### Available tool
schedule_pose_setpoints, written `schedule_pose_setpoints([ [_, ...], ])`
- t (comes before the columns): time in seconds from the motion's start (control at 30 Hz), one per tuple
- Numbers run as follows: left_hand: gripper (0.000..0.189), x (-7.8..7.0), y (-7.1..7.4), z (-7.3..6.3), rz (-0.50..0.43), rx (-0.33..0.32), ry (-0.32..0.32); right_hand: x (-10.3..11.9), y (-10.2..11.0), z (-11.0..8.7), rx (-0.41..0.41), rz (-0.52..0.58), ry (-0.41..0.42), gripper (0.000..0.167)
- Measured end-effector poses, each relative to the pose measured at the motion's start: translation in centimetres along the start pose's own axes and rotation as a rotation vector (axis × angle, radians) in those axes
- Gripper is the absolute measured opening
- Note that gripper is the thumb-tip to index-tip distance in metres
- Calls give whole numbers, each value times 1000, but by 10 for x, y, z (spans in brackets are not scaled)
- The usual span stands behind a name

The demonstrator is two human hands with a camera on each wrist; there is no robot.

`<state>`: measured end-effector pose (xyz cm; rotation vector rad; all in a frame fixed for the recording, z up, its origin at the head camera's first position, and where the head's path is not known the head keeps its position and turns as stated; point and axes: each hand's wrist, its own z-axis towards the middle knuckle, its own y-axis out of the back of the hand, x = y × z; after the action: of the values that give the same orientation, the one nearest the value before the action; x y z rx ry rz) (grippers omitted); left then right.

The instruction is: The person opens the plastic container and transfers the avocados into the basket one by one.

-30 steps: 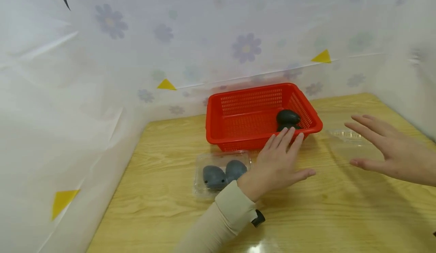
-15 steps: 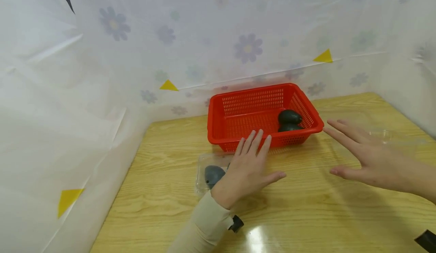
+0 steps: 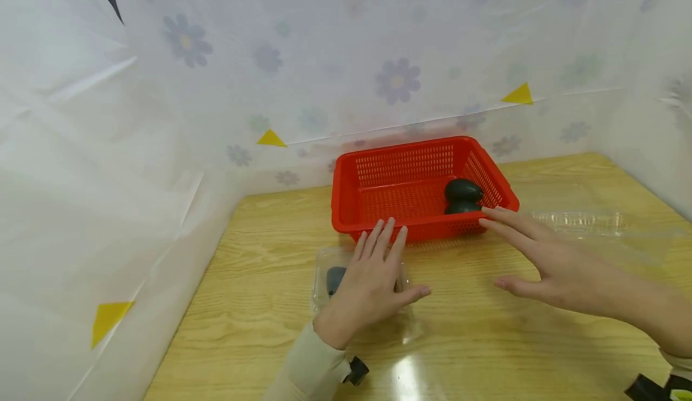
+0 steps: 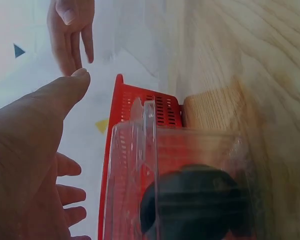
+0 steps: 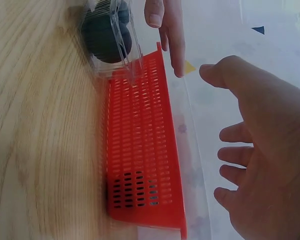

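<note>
My left hand (image 3: 370, 290) hovers over a clear plastic box (image 3: 320, 269) with its fingers spread and nothing held. Inside the box are dark, egg-shaped fruits that look like avocados (image 5: 102, 37), partly covered by that hand in the head view. Behind it stands a red perforated basket (image 3: 346, 212), where two similar dark avocados (image 3: 464, 191) lie in the right corner. With fingers extended and thumb apart, my right hand (image 3: 562, 269) hangs in front of the basket's right corner. It holds nothing.
Another clear plastic container (image 3: 589, 222) lies on the wooden table (image 3: 259, 305) to the right of the basket. Flowered white sheeting (image 3: 324, 59) closes off the back and sides, marked with yellow triangles.
Both hands have shifted to the left: the left hand from the basket's front right to over the clear box, the right hand inward to the basket's corner. Both stay spread.
</note>
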<state>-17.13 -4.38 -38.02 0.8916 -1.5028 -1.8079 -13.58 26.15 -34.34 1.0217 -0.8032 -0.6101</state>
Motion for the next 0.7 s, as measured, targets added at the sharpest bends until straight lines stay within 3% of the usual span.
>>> schedule_pose_setpoints([
  [0.23, 100, 13, 2, -11, -2, 4, 33, 8, -15, 11, -16, -33, 67, 85],
  [0.47, 103, 26, -1, -23, -10, -5, 39, 16, -25, 20, 65, 112, 19, 75],
  [0.7, 108, 34, -2, -34, -4, -32, 21, 25, -38, 23, 84, 140, 0, 67],
])
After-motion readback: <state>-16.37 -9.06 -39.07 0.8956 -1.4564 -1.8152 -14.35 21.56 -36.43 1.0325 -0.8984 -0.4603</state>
